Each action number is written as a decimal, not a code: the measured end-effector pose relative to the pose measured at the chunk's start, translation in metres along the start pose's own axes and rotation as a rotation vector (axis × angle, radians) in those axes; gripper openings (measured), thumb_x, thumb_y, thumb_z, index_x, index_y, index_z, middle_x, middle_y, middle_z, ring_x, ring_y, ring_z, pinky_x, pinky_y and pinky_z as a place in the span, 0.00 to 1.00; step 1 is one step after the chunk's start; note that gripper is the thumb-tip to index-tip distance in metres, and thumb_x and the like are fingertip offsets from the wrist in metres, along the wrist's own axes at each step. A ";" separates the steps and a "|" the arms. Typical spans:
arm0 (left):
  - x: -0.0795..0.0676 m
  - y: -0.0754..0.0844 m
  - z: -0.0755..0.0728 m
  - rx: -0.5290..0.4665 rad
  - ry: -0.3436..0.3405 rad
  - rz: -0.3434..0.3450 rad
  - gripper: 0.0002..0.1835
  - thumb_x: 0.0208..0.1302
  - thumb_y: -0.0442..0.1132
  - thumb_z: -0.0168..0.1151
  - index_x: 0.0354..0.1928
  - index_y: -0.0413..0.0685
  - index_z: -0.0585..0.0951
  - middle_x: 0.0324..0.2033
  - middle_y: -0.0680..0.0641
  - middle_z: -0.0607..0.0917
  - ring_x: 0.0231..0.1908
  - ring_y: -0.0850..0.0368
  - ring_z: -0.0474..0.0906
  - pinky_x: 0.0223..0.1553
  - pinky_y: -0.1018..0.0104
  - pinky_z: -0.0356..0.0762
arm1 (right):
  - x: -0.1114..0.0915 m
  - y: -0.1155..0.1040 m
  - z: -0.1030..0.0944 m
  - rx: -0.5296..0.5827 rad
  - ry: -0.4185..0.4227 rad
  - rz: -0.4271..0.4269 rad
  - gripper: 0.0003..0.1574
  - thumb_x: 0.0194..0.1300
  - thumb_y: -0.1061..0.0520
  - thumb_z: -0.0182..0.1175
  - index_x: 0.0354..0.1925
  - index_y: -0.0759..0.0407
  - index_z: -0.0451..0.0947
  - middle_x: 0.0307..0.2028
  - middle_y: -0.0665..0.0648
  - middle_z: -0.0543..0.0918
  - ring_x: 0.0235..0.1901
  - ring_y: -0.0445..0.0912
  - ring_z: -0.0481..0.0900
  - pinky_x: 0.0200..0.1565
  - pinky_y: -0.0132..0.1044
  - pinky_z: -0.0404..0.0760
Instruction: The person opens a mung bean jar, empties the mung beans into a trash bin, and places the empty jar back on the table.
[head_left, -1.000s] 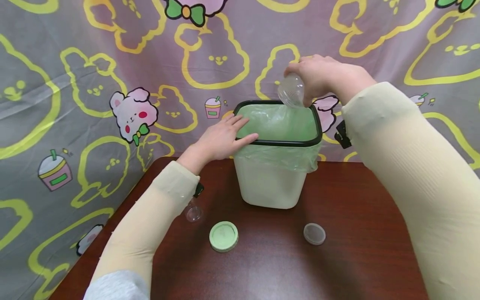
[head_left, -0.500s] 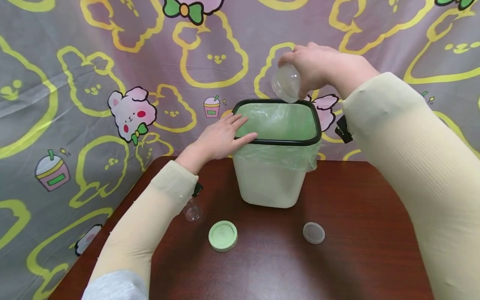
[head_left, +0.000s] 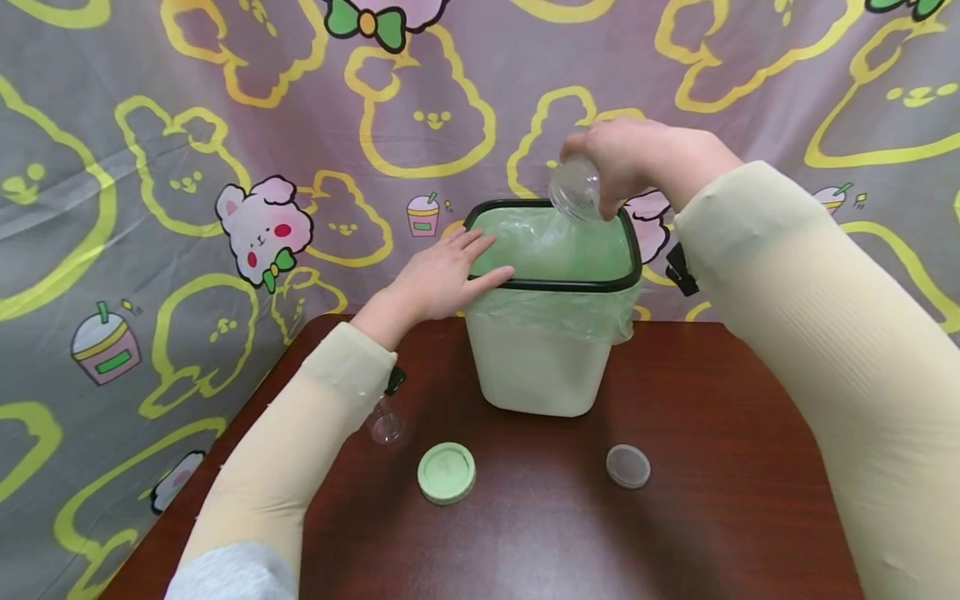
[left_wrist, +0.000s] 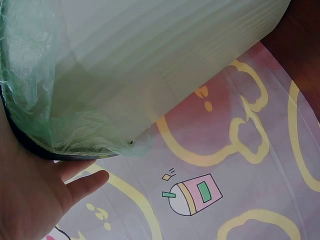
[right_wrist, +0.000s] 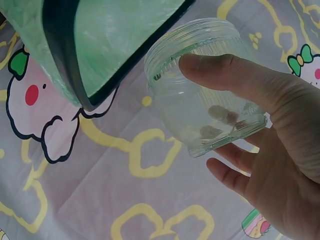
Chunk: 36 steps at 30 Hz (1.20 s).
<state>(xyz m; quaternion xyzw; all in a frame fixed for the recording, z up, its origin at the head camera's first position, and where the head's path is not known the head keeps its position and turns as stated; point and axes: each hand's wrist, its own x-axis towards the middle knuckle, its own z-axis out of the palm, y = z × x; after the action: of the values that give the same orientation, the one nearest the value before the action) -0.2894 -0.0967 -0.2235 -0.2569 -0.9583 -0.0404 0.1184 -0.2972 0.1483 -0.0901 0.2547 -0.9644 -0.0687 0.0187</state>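
My right hand [head_left: 633, 162] holds a clear jar [head_left: 573, 190] tipped over the right back part of a bin [head_left: 543, 358]. In the right wrist view the jar [right_wrist: 182, 112] shows a threaded mouth facing the bin, with the thumb across its side and the fingers behind it. Small brownish patches show through the lower part. My left hand [head_left: 442, 279] rests on the bin's left rim, fingers straight over the black ring [head_left: 573, 286]. A green bag [head_left: 555, 246] lines the bin and folds over its edge.
On the dark wooden table [head_left: 532, 533] lie a pale green round lid [head_left: 447, 472] and a translucent round disc [head_left: 628, 467]. A small clear container [head_left: 386, 425] stands beside my left forearm, partly hidden. A patterned curtain [head_left: 300, 108] hangs behind and to the left.
My right hand rose a little with the jar, then came down again, so the jar's mouth is lower over the bin. The left hand and the bin stay put.
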 end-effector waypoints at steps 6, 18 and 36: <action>0.000 0.001 -0.001 -0.005 -0.001 0.000 0.43 0.67 0.72 0.35 0.74 0.52 0.60 0.72 0.44 0.58 0.73 0.46 0.45 0.68 0.48 0.54 | 0.001 0.002 0.003 -0.011 -0.002 0.001 0.57 0.43 0.63 0.73 0.69 0.60 0.58 0.58 0.74 0.66 0.54 0.69 0.64 0.49 0.63 0.71; 0.000 0.000 0.000 -0.005 0.000 0.000 0.43 0.68 0.72 0.36 0.74 0.51 0.60 0.72 0.44 0.58 0.73 0.46 0.46 0.68 0.50 0.53 | -0.003 0.001 -0.005 -0.022 0.108 -0.009 0.56 0.42 0.63 0.71 0.69 0.59 0.59 0.58 0.72 0.66 0.55 0.69 0.64 0.48 0.65 0.70; 0.000 0.000 0.000 -0.007 -0.006 0.000 0.43 0.68 0.72 0.35 0.74 0.52 0.60 0.72 0.45 0.58 0.73 0.46 0.46 0.68 0.50 0.53 | 0.001 0.001 0.000 -0.019 0.008 0.002 0.56 0.43 0.60 0.73 0.69 0.59 0.58 0.57 0.72 0.69 0.53 0.66 0.66 0.49 0.61 0.70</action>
<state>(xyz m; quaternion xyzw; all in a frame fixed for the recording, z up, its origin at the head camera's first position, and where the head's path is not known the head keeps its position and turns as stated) -0.2898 -0.0968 -0.2236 -0.2573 -0.9586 -0.0429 0.1147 -0.2988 0.1488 -0.0899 0.2536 -0.9639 -0.0768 0.0249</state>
